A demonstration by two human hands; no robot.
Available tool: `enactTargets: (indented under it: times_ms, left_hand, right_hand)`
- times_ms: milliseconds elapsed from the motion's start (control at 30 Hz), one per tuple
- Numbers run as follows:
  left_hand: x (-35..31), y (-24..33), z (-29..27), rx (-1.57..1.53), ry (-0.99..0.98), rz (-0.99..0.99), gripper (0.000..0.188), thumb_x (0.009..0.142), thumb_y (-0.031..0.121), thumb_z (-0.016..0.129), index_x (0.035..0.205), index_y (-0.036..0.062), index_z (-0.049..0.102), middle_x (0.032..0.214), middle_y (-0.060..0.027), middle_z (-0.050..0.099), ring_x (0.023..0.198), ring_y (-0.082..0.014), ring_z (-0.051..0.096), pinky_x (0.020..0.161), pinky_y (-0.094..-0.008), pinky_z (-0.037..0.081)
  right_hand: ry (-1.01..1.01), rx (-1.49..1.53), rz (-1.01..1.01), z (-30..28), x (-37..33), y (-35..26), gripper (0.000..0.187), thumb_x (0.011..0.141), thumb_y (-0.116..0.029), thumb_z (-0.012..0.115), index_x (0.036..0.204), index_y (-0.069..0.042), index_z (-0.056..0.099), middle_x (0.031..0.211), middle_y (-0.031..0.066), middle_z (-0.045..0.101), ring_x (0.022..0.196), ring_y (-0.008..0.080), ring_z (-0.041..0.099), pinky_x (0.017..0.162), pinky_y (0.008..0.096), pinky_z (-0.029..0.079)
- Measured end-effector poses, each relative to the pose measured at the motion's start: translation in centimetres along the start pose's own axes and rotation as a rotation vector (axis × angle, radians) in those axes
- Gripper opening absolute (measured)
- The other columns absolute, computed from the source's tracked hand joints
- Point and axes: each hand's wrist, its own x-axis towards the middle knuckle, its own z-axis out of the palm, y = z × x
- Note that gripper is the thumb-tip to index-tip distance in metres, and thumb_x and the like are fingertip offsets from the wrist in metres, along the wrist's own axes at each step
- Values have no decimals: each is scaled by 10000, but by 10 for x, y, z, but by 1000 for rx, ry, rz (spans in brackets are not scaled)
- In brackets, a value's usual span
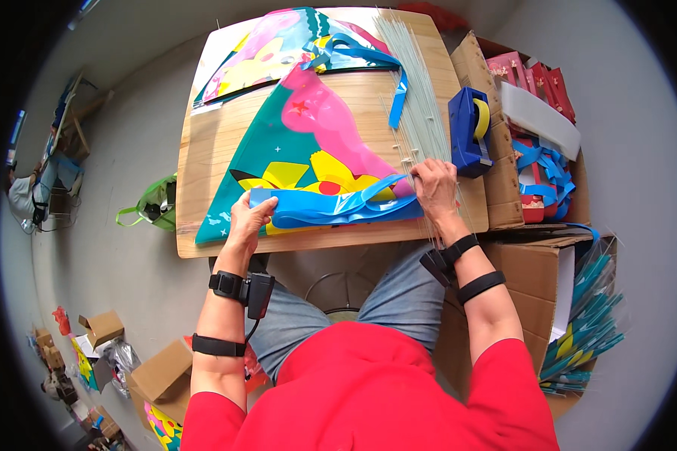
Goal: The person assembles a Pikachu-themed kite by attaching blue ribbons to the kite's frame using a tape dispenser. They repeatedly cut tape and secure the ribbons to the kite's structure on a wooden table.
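A triangular kite sheet (263, 154), printed in teal, pink and yellow, lies on the wooden table with its wide edge toward me. Along that edge stretches a loosely folded blue ribbon (331, 209). At its left end my left hand (248, 222) pinches the ribbon, thumb on top. My right hand (436, 188) is at the sheet's right corner, beside the ribbon's other end, fingers closed; what they hold is hidden. Thin pale rods (414, 90) run down the table's right side, and some pass beneath my right hand.
More printed sheets (267, 56) with a blue ribbon on top lie at the table's far side. A blue tape dispenser (468, 134) stands at the right edge. Beyond it are cardboard boxes (523, 289) holding red packs and teal bundles. A green bag (158, 201) is left of the table.
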Motion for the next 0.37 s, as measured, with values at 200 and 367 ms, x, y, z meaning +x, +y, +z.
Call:
enactTargets:
  times_ms: [200,367]
  left_hand:
    - [3,-22,-12,83,58,-32,567,821,119,764,1321,6,521,900,-8,643,747,-74,579,640,-219,467]
    - [6,-37,-20,212,95,-45,584,806,126,773,1325,18,527,955,-48,664,785,-106,609,668,-242,490]
  right_hand:
    - [84,1,-151,-5,-35,1,114,785,-61,640,887,-111,635,897,32,639,938,223,608,962,427,382]
    - [-26,-28,-281,1,-51,11,133,791,-74,632,920,-104,635,957,43,651,969,221,617,998,445,384]
